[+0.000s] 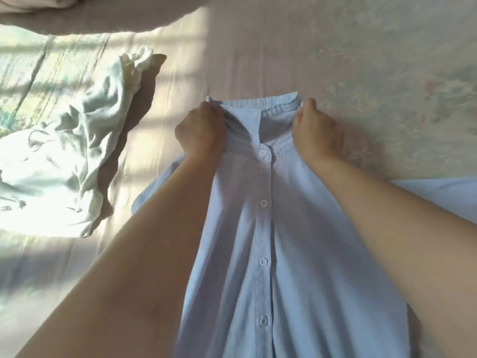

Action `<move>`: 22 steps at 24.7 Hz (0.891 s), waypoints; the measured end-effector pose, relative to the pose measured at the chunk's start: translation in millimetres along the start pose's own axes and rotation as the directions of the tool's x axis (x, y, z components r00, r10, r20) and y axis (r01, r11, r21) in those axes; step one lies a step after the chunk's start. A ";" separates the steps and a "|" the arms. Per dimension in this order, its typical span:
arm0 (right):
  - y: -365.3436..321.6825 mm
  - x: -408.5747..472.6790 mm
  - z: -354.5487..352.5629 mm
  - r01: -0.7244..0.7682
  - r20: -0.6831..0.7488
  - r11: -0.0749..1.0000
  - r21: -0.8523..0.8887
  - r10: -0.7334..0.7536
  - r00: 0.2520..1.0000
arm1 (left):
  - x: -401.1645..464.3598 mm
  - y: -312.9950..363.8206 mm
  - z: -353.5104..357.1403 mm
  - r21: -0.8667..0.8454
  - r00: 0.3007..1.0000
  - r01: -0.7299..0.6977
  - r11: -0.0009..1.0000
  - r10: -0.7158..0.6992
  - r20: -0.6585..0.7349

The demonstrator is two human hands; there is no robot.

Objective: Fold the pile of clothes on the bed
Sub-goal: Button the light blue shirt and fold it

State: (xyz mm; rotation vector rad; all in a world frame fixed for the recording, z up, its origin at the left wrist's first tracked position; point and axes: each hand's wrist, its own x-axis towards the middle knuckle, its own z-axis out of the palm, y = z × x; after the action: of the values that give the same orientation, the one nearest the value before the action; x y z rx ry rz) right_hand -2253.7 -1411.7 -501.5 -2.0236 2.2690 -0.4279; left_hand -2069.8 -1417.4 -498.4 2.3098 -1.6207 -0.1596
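Observation:
A light blue striped button-up shirt [263, 241] lies front up on the bed, collar pointing away from me and buttons fastened down the middle. My left hand [198, 133] grips the left side of the collar and my right hand [316, 130] grips the right side, pulling the top of the shirt taut. The shirt's sleeves spread out to both sides beneath my forearms.
A crumpled pale green-white garment [64, 151] lies in a heap to the left, in sunlight. The bed sheet [361, 60] is pale pink with a faint floral print. A beige blanket or pillow [90, 14] sits at the top left corner.

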 end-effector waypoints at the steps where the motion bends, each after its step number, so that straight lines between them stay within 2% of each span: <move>1: 2.6 7.3 7.5 -0.014 0.085 0.998 -0.059 0.019 0.996 | 5.8 2.7 13.1 0.074 0.998 -0.008 0.997 0.003 0.069; 3: 7.2 12.9 25.2 -0.064 0.251 0.992 -0.110 0.091 0.964 | 8.8 3.2 35.9 0.138 0.986 -0.002 0.990 -0.022 0.167; 4: 9.8 10.7 32.0 -0.067 0.283 0.987 -0.146 0.107 0.953 | 6.4 -0.2 44.0 0.146 0.984 -0.013 0.989 -0.013 0.176; 5: 12.3 6.6 37.0 -0.044 0.256 0.982 -0.183 0.091 0.962 | 1.3 -5.8 49.0 0.153 0.988 -0.068 0.986 0.045 0.150; 6: 15.7 2.6 39.8 0.015 0.156 0.977 -0.213 0.019 0.988 | -3.8 -11.7 51.2 0.147 0.984 -0.176 0.973 0.167 0.068; 7: 17.9 -1.0 41.3 0.118 0.044 0.968 -0.223 -0.111 0.993 | -6.6 -16.0 51.0 0.103 0.939 -0.340 0.935 0.343 -0.010; 8: 20.5 -4.2 42.8 0.275 -0.048 0.941 -0.197 -0.289 0.956 | -8.0 -18.5 49.6 0.040 0.849 -0.525 0.850 0.526 -0.049; 9: 22.7 -5.8 46.2 0.460 -0.094 0.877 -0.143 -0.474 0.875 | -7.4 -18.6 45.8 -0.022 0.754 -0.657 0.753 0.657 -0.025; 10: 24.6 -8.0 49.3 0.597 -0.041 0.801 -0.042 -0.598 0.800 | -4.4 -17.3 41.8 -0.080 0.684 -0.726 0.683 0.729 0.020; 11: 24.9 -10.4 51.4 0.653 0.061 0.756 0.050 -0.655 0.754 | -1.2 -17.2 36.7 -0.122 0.635 -0.761 0.637 0.770 0.057; 13: 20.5 -14.4 54.5 0.623 0.321 0.779 0.070 -0.609 0.725 | 0.1 -26.5 28.2 -0.117 0.550 -0.826 0.552 0.834 0.054; 14: 18.6 -14.7 56.7 0.583 0.383 0.812 0.045 -0.553 0.740 | -1.4 -33.0 25.3 -0.098 0.512 -0.853 0.513 0.858 0.038; 15: 16.1 -14.4 59.2 0.561 0.413 0.827 0.027 -0.520 0.747 | -3.5 -38.0 24.6 -0.105 0.507 -0.854 0.509 0.861 0.042; 16: 12.9 -13.6 60.1 0.539 0.437 0.841 0.036 -0.499 0.748 | -3.9 -37.6 25.9 -0.124 0.553 -0.821 0.557 0.830 0.069; 18: 10.0 -11.3 58.1 0.444 0.391 0.882 0.155 -0.468 0.793 | 6.0 -16.3 30.0 -0.153 0.722 -0.655 0.740 0.673 0.162; 19: 8.6 -12.1 54.4 0.309 0.315 0.906 0.289 -0.395 0.863 | 12.4 -1.1 34.9 -0.096 0.784 -0.570 0.816 0.575 0.234; 20: 6.9 -14.8 51.6 0.161 0.243 0.898 0.409 -0.278 0.929 | 17.9 11.5 41.9 0.019 0.808 -0.542 0.840 0.515 0.285; 21: 6.0 -17.5 50.1 0.068 0.197 0.877 0.476 -0.182 0.963 | 20.9 19.2 50.7 0.129 0.809 -0.553 0.823 0.495 0.317; 22: 4.4 -20.0 48.8 0.032 0.204 0.893 0.449 -0.137 0.969 | 20.2 22.2 57.9 0.206 0.812 -0.558 0.804 0.477 0.337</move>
State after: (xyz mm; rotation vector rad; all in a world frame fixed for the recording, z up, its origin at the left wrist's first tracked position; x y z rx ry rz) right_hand -2243.8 -1399.3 -551.9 -1.8294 1.7548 -0.6149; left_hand -2098.1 -1454.0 -544.3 1.9873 -2.5184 -0.1099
